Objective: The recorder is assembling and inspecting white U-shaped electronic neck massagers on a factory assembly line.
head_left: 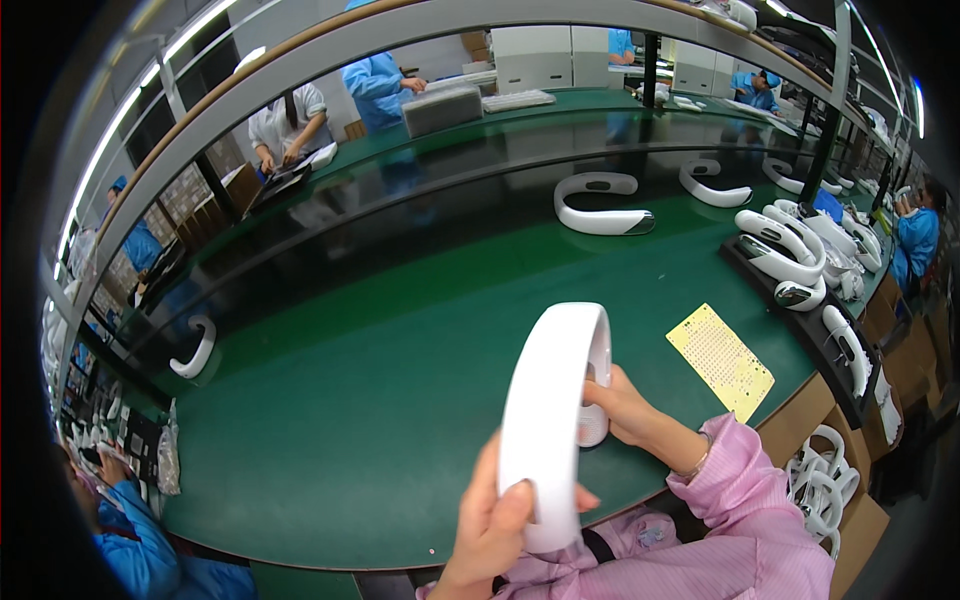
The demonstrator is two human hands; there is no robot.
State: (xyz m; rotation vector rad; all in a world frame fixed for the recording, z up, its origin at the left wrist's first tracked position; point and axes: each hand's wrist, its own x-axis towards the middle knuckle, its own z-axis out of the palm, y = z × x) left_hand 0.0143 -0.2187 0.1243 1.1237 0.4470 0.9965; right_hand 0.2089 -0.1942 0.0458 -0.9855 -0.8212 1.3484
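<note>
A white U-shaped neck fan is held up over the near part of the green table. My left hand grips its near end, with the thumb on the outer face and fingers round the edge. At the inner side of the other arm, my right hand has its fingers closed on the band. Part of the right fingers is hidden behind the fan. Just right of my right hand lies a yellow sheet with rows of small marks.
Several neck fans are piled on a black tray at the right. Others, including a fan, lie along the far side; one fan is far left. A cardboard box of white parts stands lower right. Co-workers sit around.
</note>
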